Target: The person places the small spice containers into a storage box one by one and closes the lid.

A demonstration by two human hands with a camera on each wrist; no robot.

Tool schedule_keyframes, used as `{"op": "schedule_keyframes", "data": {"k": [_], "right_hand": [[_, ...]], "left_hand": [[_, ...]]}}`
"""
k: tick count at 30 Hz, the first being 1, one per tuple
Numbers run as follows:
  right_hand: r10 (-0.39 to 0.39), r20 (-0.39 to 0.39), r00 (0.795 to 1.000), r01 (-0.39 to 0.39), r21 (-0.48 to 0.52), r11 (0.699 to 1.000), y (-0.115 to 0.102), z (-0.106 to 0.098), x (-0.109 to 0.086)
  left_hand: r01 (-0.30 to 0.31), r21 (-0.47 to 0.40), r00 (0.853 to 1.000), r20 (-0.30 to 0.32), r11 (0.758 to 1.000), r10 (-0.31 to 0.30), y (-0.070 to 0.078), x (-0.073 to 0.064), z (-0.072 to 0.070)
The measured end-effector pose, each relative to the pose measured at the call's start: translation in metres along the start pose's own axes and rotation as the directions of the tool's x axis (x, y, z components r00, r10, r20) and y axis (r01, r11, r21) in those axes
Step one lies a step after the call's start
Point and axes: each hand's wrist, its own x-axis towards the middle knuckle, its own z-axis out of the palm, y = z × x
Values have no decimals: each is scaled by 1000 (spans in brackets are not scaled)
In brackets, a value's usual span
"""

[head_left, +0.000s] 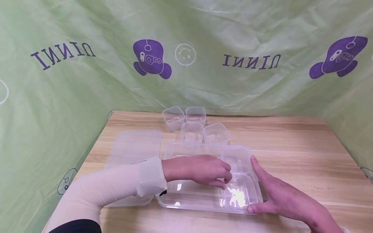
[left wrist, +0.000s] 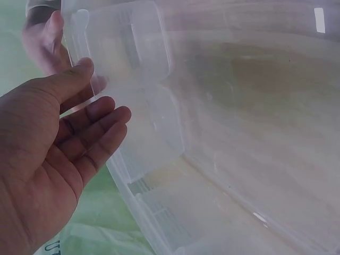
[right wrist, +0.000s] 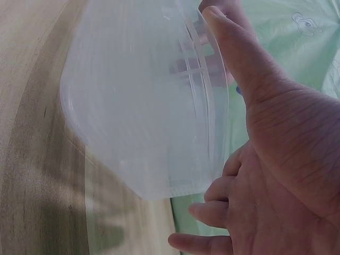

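A large clear plastic container (head_left: 201, 209) stands on the table, with two small clear boxes side by side at its right end: a far box (head_left: 243, 155) and a near box (head_left: 253, 184). My left hand (head_left: 202, 170) reaches across the container to these boxes. Its fingers are loosely bent, and the left wrist view shows a gap between thumb and fingertips, nothing plainly pinched. My right hand (head_left: 281, 195) lies along the container's right side. Its thumb touches the rim near the front corner, and its fingers (right wrist: 210, 212) extend beside the outer wall.
Behind the large container stand several more small clear boxes (head_left: 196, 113). A flat translucent lid (head_left: 137, 142) lies on the wooden table (head_left: 297, 145) to the left, partly under my left sleeve (head_left: 122, 181). Green printed cloth (head_left: 204, 87) hangs around the table.
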Motion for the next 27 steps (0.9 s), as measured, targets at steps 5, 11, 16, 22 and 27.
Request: {"op": "schedule_keyframes", "data": {"k": [5, 11, 16, 22, 27], "right_hand": [[12, 2, 1000, -12, -5, 1000, -1, 0, 0], [14, 0, 1000, -14, -5, 1000, 0, 0, -1], [43, -1, 999, -43, 12, 999, -2, 1, -1], [62, 0, 998, -62, -13, 998, -3, 1, -1], [71, 4, 997, -71, -3, 997, -4, 0, -1]], "left_hand": [[3, -12, 1000, -5, 1000, -3, 0, 4, 1], [7, -11, 1000, -4, 1000, -8, 0, 5, 2], [1, -32, 1000, -1, 999, -1, -1, 4, 2], [17, -82, 1000, -8, 997, -18, -3, 1, 0], [32, -126, 998, -41, 992, -37, -5, -4, -5]]}}
